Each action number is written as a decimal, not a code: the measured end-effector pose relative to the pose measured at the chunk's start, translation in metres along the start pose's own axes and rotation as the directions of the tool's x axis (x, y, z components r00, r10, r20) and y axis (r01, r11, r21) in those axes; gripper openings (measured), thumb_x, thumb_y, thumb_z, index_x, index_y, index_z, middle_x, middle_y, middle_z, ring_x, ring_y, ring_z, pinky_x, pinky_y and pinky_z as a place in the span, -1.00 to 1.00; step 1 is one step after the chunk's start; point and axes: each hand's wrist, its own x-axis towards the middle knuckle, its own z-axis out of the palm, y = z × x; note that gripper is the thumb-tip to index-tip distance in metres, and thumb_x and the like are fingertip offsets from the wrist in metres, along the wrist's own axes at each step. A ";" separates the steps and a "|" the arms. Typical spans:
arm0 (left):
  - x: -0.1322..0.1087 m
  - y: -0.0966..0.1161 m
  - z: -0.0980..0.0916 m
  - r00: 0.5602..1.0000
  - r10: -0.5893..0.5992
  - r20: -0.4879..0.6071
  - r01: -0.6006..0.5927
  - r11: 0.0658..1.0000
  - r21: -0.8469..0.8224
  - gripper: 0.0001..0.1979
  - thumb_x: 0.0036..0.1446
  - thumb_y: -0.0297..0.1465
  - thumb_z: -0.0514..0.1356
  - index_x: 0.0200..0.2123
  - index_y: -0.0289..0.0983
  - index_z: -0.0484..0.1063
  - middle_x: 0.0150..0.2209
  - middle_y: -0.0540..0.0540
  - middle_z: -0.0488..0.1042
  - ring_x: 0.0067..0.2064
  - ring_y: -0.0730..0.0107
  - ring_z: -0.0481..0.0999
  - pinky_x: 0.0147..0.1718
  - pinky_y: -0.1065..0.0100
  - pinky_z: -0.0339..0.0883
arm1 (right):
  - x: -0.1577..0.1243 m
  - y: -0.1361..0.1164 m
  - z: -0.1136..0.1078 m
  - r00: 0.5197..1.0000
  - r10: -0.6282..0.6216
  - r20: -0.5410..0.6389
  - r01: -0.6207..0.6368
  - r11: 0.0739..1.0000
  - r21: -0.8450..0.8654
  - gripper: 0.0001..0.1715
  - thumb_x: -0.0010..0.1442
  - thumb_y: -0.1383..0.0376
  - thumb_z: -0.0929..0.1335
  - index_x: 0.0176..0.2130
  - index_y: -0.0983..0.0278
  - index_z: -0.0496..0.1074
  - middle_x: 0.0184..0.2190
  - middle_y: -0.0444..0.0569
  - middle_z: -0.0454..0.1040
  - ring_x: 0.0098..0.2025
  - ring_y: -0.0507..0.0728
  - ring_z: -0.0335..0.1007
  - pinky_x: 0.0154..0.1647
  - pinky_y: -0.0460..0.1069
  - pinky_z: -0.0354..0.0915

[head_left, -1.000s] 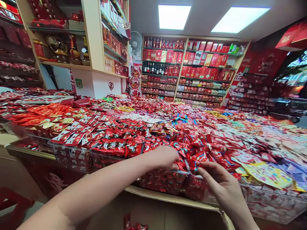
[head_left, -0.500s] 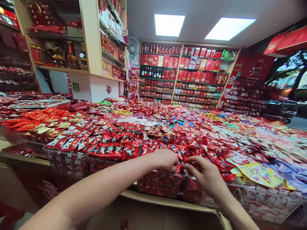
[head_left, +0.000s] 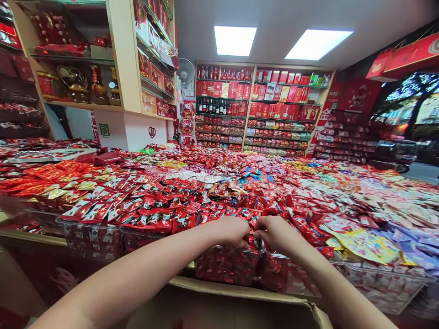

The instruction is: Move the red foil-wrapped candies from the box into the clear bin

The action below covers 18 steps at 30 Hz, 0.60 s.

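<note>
My left hand (head_left: 235, 231) reaches over the front rim of a clear plastic bin (head_left: 228, 265) filled with small red-wrapped candies. Its fingers are curled down among the wrappers, and whatever they hold is hidden. Close to its right, my right hand (head_left: 274, 232) is bent over the same spot, thumb and fingers drawn together. A red wrapper (head_left: 253, 234) shows in the narrow gap between the hands; I cannot tell which hand grips it. Red candy packets (head_left: 252, 214) lie heaped just beyond my fingertips.
An open cardboard box (head_left: 236, 293) stands below the bins, nearest me. Yellow packets (head_left: 363, 242) and purple packets (head_left: 408, 240) fill bins at right. White-and-red packets (head_left: 103, 196) lie at left. Shelves of bottles and boxes (head_left: 222, 89) line the back wall.
My right hand has shifted slightly left and up, nearer the left hand, and its fingers are more curled. The left hand has moved slightly left. The view has tilted a little.
</note>
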 end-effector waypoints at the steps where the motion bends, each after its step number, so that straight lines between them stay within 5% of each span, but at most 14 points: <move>1: 0.000 0.000 0.000 1.000 0.001 0.010 -0.001 1.000 0.001 -0.82 -0.12 -0.35 0.08 -0.45 -0.18 0.46 -0.57 -0.01 0.47 -0.59 0.43 0.35 -0.66 0.47 0.04 | 0.002 0.000 -0.001 1.000 0.006 0.011 -0.006 1.000 -0.006 -0.86 -0.06 0.30 0.27 -0.49 0.26 0.43 -0.56 -0.06 0.48 -0.51 0.05 0.33 -0.57 -0.13 0.07; 18: -0.006 -0.012 0.010 0.994 -0.059 -0.096 0.063 0.997 0.048 -0.81 -0.12 -0.38 0.03 -0.47 -0.18 0.43 -0.52 -0.05 0.48 -0.53 0.37 0.39 -0.63 0.44 0.09 | 0.010 -0.018 0.003 0.988 0.030 0.153 0.001 0.980 -0.198 -0.84 -0.19 0.36 0.30 -0.48 0.26 0.44 -0.50 0.00 0.49 -0.45 0.14 0.39 -0.57 -0.10 0.14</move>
